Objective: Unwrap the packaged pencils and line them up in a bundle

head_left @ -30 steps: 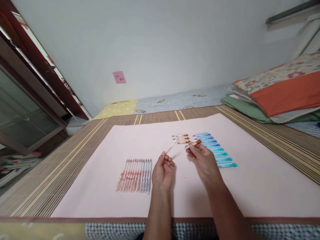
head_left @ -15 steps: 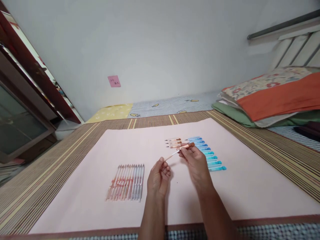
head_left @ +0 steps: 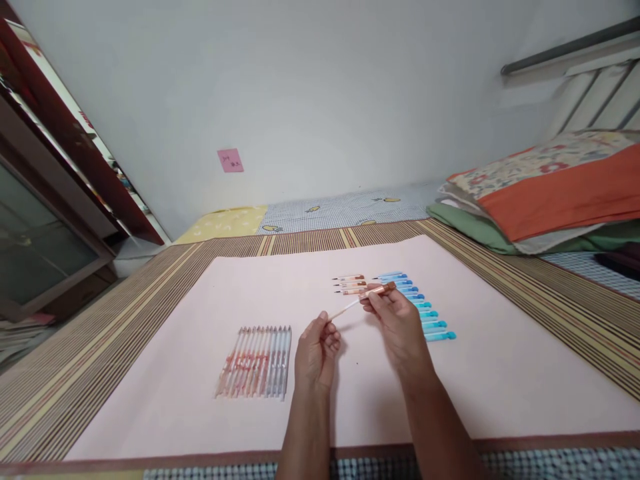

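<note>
My right hand (head_left: 397, 327) pinches a brown and peach pen barrel (head_left: 379, 291) above the pale pink sheet (head_left: 370, 407). From its lower left end runs a thin white pen refill (head_left: 345, 310), whose far end is between the thumb and fingers of my left hand (head_left: 319, 347). Whether the refill sits inside the barrel or only meets it, I cannot tell. Just beyond lie several brown pens (head_left: 350, 285) with dark tips. A column of blue to turquoise pens (head_left: 434, 315) lies right of my right hand, partly covered by it.
Left of my left hand, a row of slim clear sticks with grey and reddish parts (head_left: 255, 363) lies side by side. The sheet rests on a striped mat (head_left: 150, 293). Folded bedding (head_left: 550, 193) is piled at the right, and a pink note (head_left: 230, 160) hangs on the wall.
The view has shifted slightly. My right hand and the brown barrel have moved a little to the right, away from my left hand; both grips stay the same.
</note>
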Demonstrator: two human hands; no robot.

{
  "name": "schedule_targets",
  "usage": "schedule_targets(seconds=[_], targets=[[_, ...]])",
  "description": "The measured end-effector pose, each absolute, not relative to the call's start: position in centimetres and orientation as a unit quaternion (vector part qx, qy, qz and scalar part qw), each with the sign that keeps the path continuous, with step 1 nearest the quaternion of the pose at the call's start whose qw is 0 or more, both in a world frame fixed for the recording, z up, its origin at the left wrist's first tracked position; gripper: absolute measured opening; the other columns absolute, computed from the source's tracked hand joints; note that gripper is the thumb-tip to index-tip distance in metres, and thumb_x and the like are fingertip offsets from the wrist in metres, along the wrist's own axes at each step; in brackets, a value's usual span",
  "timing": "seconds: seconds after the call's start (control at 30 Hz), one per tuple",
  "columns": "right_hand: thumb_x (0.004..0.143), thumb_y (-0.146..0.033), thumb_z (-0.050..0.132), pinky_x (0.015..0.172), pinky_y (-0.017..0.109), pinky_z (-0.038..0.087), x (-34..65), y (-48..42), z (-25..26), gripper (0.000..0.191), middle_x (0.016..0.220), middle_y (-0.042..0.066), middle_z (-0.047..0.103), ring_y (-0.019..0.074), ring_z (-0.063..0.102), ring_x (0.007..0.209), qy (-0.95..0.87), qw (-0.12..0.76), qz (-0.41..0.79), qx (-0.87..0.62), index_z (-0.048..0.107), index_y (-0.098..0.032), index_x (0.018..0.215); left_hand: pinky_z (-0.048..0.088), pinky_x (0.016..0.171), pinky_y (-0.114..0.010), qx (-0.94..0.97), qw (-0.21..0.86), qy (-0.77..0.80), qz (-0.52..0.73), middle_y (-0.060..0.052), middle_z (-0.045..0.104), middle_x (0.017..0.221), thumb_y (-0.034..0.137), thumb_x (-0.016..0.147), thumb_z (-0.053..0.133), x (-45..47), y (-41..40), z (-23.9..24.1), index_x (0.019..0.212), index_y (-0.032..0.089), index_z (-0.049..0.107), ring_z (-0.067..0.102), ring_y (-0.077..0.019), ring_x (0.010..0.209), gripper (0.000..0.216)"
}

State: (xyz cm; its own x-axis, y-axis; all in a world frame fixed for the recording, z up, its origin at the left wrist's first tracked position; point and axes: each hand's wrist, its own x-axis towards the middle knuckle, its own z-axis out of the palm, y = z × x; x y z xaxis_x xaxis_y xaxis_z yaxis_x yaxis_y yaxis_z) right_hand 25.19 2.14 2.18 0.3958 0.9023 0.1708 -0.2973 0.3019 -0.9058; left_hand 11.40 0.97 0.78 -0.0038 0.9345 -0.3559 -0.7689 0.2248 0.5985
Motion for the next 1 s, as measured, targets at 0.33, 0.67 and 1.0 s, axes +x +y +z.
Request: schedule_targets(seconds=[0.33, 0.67, 1.0], targets=[[0.071, -0.043, 0.079, 0.071, 0.033, 0.053, 24.82, 2.15, 2.32, 0.035, 0.086, 0.007, 0.075, 0.0205, 0.070, 0.078, -0.401, 0.694, 0.425, -0.420, 0.070, -0.018, 0.093, 0.041, 0.044, -0.015, 0.127, 0.697, 0.357, 0.608, 0.002, 0.059, 0.055, 0.030, 0.067, 0.085, 11.44, 0.98, 0.62, 0.073, 0.012, 0.061, 0.054, -0.0066, 0.045, 0.030], [0.075, -0.045, 0.076, 0.079, 0.036, 0.055, 24.80, 1.65, 2.40, 0.036, 0.091, 0.009, 0.075, 0.0227, 0.070, 0.087, -0.471, 0.648, 0.447, -0.399, 0.069, -0.017, 0.097, 0.041, 0.046, -0.015, 0.157, 0.696, 0.351, 0.606, 0.002, 0.058, 0.054, 0.034, 0.065, 0.087, 11.49, 0.79, 0.71, 0.071, 0.012, 0.063, 0.052, -0.0056, 0.046, 0.033], [0.069, -0.049, 0.080, 0.072, 0.033, 0.054, 24.68, 1.87, 2.47, 0.035, 0.075, 0.004, 0.069, 0.0170, 0.063, 0.070, -0.454, 0.653, 0.441, -0.416, 0.067, -0.017, 0.078, 0.044, 0.057, -0.016, 0.236, 0.675, 0.314, 0.624, 0.001, 0.061, 0.061, 0.025, 0.062, 0.088, 11.25, 0.56, 0.83, 0.076, 0.014, 0.065, 0.055, -0.0067, 0.057, 0.029]])
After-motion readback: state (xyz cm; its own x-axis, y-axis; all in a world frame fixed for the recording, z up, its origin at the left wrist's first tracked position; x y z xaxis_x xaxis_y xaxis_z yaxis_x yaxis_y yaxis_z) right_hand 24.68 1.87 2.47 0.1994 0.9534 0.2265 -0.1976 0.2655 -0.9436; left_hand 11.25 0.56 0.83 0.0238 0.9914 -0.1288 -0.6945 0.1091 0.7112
